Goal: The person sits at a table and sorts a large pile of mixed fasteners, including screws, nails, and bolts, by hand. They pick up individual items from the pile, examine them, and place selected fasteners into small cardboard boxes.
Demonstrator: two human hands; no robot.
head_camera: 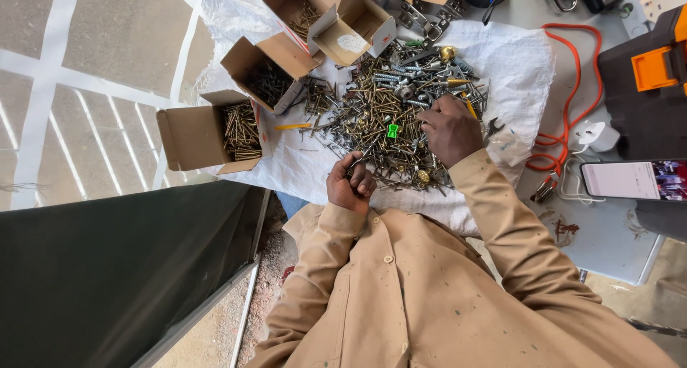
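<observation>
A big heap of mixed screws, nails and small metal parts (390, 107) lies on a white woven sheet (512, 64). My left hand (351, 183) is closed in a fist at the heap's near edge, with a few screws sticking out of it. My right hand (449, 130) rests palm down on the heap's right side, fingers among the screws; whether it holds any is hidden. A small green plastic piece (392, 130) lies between the hands.
Open cardboard boxes of sorted screws stand to the left: one (215, 133), another (266, 74), and more at the top (336, 17). An orange cable (569, 103), a phone (633, 180) and a black and orange case (644, 81) lie to the right.
</observation>
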